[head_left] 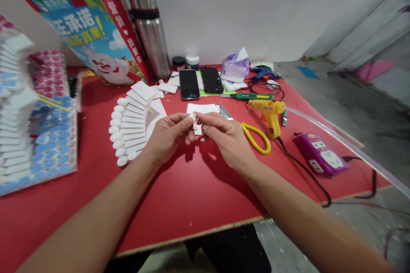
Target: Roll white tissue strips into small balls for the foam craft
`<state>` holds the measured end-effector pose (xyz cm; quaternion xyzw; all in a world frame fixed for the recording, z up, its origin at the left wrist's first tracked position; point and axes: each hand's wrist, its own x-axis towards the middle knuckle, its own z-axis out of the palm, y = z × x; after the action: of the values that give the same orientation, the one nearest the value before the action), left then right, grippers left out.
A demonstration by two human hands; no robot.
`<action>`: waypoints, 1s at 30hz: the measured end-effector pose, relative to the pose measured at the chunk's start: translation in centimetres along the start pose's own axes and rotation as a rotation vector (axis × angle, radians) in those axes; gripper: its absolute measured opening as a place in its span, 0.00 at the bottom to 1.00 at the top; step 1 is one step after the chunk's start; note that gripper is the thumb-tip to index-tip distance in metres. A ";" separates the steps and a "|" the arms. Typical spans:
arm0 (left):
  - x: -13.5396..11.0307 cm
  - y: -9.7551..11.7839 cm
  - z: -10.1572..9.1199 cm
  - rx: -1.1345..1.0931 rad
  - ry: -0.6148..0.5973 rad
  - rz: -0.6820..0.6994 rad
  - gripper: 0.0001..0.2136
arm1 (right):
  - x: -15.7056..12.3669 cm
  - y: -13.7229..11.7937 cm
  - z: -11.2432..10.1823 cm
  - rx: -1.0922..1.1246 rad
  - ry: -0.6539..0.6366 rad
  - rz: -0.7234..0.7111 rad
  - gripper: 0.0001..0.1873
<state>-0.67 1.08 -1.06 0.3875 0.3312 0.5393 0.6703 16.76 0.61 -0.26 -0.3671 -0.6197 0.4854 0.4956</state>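
In front of me, over the red table (179, 196), my left hand (168, 134) pinches a small white piece (193, 117) between thumb and fingers. My right hand (227, 136) is closed, its fingertips meeting the piece from the other side; whether they grip anything else is hidden. Beneath the hands lies a white card (205, 108) with tiny white scraps around it. Yellow-handled scissors (258, 140) rest just beyond my right hand, blades partly under the card's side. Left of my hands, white cards with round white ends (117, 130) are fanned out in a row.
A yellow glue gun (271, 115), a green utility knife (256, 96) and a purple box with a cable (320, 153) lie to the right. Two phones (189, 84), a steel flask (152, 38) and a tissue pack (235, 68) are behind. Stacked white and blue pieces (53, 149) stand left.
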 end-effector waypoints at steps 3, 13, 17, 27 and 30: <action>0.0 -0.1 0.0 0.015 -0.001 0.009 0.08 | 0.0 0.0 -0.1 -0.024 -0.017 -0.028 0.20; -0.1 0.0 -0.3 0.097 0.014 -0.008 0.10 | 0.1 0.1 -0.6 -0.342 -0.039 -0.316 0.24; -0.2 -0.1 -0.3 0.172 0.030 -0.001 0.11 | 0.1 0.5 -0.7 -0.446 -0.033 -0.460 0.24; -0.3 0.2 -0.6 0.349 0.045 0.079 0.10 | 0.1 0.2 -1.5 -0.700 -0.081 -0.654 0.21; -0.2 0.2 -0.6 0.245 0.028 0.064 0.09 | 0.2 -0.6 -1.7 -0.564 0.037 -0.559 0.20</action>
<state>-1.36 1.03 -1.18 0.4694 0.3914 0.5214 0.5955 18.36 1.04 0.39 -0.3145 -0.7957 0.1360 0.4995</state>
